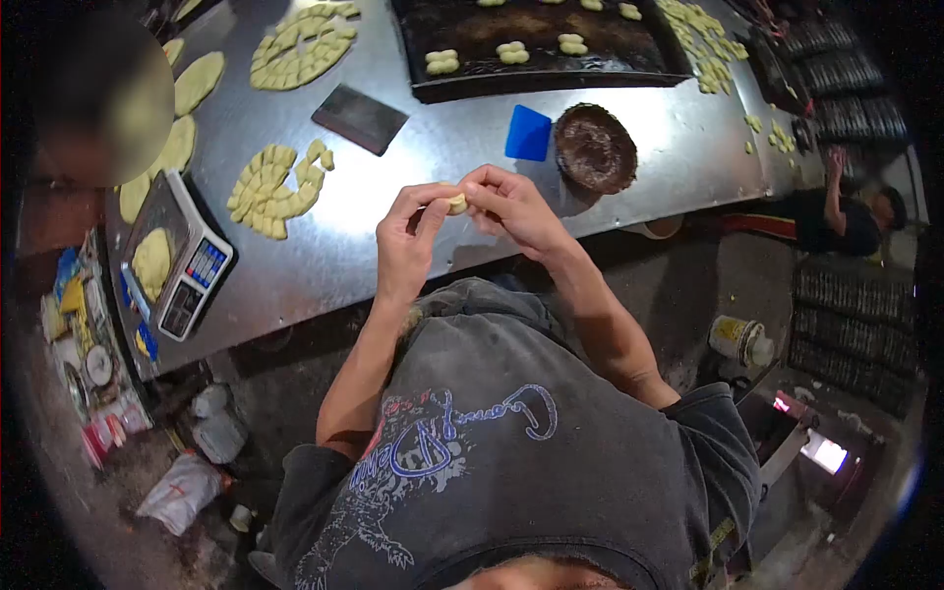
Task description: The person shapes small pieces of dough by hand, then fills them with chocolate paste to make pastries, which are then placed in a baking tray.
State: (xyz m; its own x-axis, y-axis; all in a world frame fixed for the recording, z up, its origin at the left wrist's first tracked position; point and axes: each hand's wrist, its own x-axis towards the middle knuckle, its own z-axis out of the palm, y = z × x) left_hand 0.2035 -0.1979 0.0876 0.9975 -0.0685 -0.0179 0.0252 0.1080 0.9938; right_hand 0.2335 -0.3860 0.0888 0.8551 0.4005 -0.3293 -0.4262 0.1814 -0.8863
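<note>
Between the fingers of both hands is a small piece of pale yellow dough, held just above the table's near edge. My left hand pinches it from the left, and my right hand has its fingertips closed on the other side. Left of my hands lies a group of cut dough pieces. A dark flat slab rests beyond my left hand. Past my right hand are a blue scraper and a round brown bowl. A dark baking tray at the back carries dough pieces in small clusters.
A digital scale with dough on it stands at the table's left end. More cut dough lies at the back left, and small pieces at the back right. Another person is off to the right, near stacked dark trays.
</note>
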